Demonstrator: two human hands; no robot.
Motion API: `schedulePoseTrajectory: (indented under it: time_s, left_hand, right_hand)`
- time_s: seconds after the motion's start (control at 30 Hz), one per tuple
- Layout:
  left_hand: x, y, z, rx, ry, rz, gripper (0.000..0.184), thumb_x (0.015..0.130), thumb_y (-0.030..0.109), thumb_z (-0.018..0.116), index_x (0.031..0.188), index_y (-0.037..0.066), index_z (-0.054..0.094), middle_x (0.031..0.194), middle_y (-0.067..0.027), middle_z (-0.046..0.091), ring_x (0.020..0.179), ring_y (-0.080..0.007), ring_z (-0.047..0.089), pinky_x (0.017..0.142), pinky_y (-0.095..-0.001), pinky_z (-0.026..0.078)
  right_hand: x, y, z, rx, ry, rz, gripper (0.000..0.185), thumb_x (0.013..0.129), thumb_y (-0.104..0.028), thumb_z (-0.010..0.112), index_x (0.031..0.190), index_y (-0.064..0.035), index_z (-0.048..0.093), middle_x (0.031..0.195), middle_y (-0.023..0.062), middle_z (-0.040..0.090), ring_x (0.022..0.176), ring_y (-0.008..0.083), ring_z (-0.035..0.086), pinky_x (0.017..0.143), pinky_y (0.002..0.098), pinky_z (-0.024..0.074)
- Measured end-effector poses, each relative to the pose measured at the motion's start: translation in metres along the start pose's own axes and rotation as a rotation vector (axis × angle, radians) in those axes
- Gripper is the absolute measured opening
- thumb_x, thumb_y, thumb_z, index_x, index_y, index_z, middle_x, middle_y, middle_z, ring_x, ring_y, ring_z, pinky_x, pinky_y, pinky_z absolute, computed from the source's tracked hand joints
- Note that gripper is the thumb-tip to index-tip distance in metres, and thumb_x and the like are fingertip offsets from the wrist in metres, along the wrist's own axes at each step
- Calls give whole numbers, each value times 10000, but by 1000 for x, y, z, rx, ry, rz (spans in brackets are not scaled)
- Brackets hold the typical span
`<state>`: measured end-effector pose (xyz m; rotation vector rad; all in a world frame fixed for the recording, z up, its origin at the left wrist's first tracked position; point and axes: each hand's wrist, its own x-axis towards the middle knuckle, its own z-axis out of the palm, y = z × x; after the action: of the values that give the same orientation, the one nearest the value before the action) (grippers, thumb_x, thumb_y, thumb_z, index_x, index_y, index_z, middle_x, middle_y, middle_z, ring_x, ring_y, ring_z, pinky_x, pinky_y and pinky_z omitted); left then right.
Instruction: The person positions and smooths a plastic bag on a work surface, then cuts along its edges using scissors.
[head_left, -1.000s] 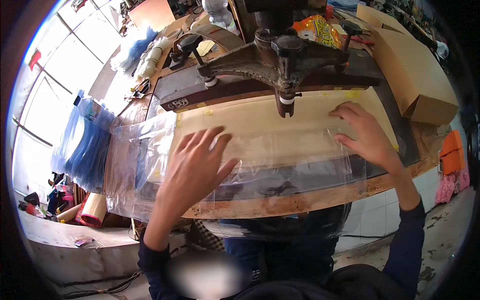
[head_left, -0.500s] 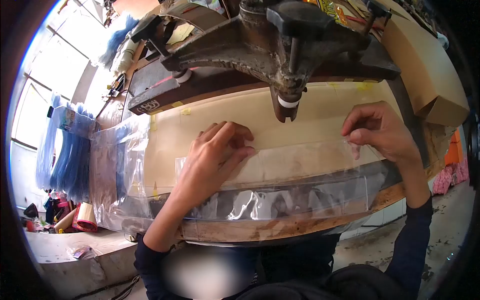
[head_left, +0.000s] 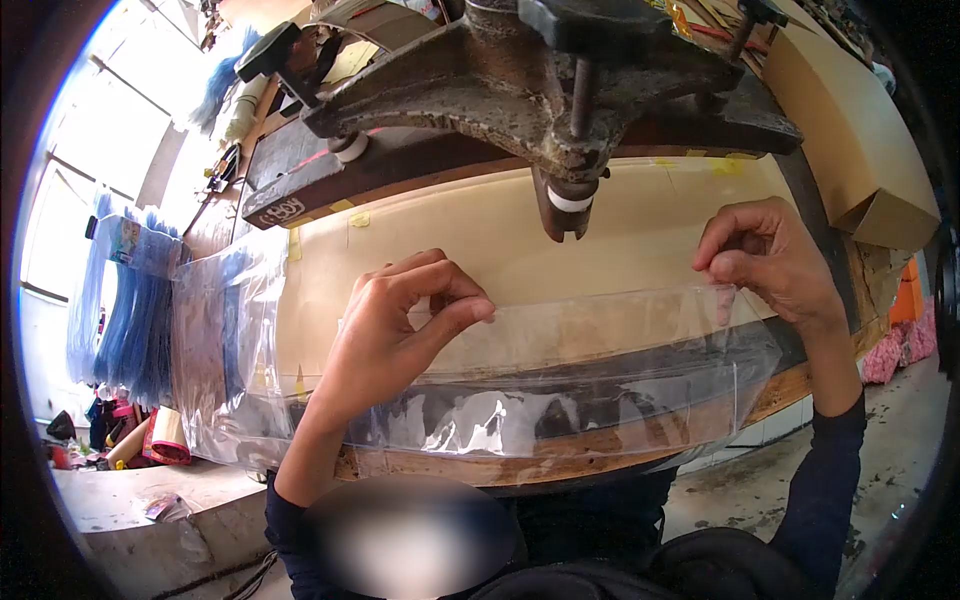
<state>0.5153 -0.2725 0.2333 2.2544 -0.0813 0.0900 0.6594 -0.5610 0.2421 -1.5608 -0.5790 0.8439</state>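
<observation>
Thumb and forefinger pressed together, the person's left hand (head_left: 385, 325) pinches the far edge of a clear plastic sheet (head_left: 590, 410); towards three o'clock, the right hand (head_left: 775, 262) nips that edge near its corner, fingertips likewise closed. From where I stand, the sheet spans a tan board (head_left: 450, 235) and the wooden table edge (head_left: 790, 392) at six o'clock. A dark metal press (head_left: 440, 100) looms at twelve, a cardboard box (head_left: 845, 130) sits between one and two, and bluish plastic strips (head_left: 140, 325) hang just past nine.
</observation>
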Motion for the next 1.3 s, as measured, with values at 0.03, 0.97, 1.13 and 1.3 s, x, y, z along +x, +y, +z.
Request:
schedulePoseTrajectory:
  time_s: [0.03,0.97,1.13,1.3]
  left_hand:
    - [0,2,0,-4,-11,-28,125,810,117,678,779,-1,653,718,-61,587,644,-130,510,615,-281,416]
    - [-4,-11,-47,26,-206,-162,114,831,90,652,856,-21,661,770,-61,673,691,-120,643,650,-262,499]
    - [-7,-23,-61,24,-236,-98,121,821,61,640,918,-10,645,796,-64,669,734,-119,631,681,-267,489]
    - [-3,-29,-64,26,-266,-47,160,840,31,598,993,-12,591,805,-75,662,771,-134,628,723,-281,488]
  right_hand:
    - [0,-1,1,-2,14,12,181,807,-105,684,902,42,639,726,56,607,617,126,609,595,280,537]
    - [12,7,-22,-326,47,56,169,804,-137,661,756,22,630,693,63,612,605,109,569,595,247,466]
    - [18,7,-26,-596,34,24,161,790,-148,668,773,9,638,702,31,614,675,94,555,669,253,445]
    - [22,10,-28,-610,0,35,182,801,-165,666,781,13,637,714,32,620,679,95,560,666,255,448]
